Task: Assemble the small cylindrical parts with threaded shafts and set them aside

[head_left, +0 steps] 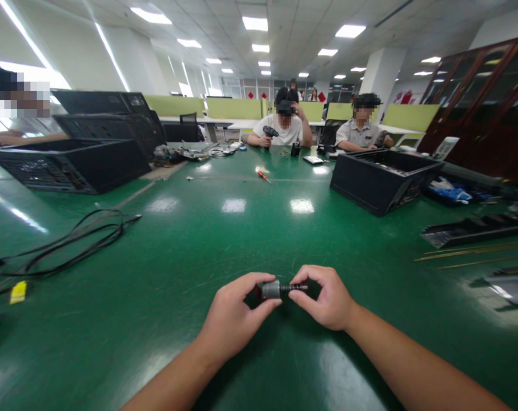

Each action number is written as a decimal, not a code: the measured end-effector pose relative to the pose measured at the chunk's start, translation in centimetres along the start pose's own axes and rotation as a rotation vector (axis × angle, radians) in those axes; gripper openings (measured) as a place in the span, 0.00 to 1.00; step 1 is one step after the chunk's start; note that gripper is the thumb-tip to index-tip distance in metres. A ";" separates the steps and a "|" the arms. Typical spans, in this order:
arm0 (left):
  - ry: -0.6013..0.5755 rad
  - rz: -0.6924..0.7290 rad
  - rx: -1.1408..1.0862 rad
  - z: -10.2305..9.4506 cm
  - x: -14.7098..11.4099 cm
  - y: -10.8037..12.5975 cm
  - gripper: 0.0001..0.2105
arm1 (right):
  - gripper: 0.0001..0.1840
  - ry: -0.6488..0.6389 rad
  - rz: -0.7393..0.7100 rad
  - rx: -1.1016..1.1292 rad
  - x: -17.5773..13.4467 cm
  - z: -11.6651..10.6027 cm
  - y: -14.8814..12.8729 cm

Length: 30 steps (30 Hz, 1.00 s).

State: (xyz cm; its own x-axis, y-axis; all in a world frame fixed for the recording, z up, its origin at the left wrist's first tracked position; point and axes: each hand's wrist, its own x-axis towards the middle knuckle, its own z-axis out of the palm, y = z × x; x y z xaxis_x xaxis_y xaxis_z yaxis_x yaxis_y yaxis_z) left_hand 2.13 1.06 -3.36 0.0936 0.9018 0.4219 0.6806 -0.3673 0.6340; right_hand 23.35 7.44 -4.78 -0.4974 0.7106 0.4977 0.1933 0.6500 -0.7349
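Low in the middle of the head view, a short grey metal cylinder is pinched between the thumb and fingers of my left hand. A thin dark rod, ringed or threaded along its length, sticks out of the cylinder's right end. My right hand closes thumb and forefinger on this rod, near its outer end. Both hands hold the piece level, just over the green tabletop. My left fingers cover part of the cylinder's left end.
Black cables with a yellow tag lie at left. An orange screwdriver lies ahead. Black computer cases stand at left and right. Metal strips and thin rods lie right. A person opposite holds a drill.
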 end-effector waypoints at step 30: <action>0.023 -0.026 0.006 -0.4 0.2 0.2 0.13 | 0.02 0.022 -0.011 -0.027 0.0 -0.4 -0.1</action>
State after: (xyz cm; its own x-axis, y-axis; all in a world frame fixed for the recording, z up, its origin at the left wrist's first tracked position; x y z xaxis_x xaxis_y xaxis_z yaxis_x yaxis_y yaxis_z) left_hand 1.98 1.06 -2.92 0.0588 0.9056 0.4199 0.6871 -0.3419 0.6411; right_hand 23.64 7.48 -4.52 -0.4810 0.7089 0.5159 0.2110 0.6647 -0.7167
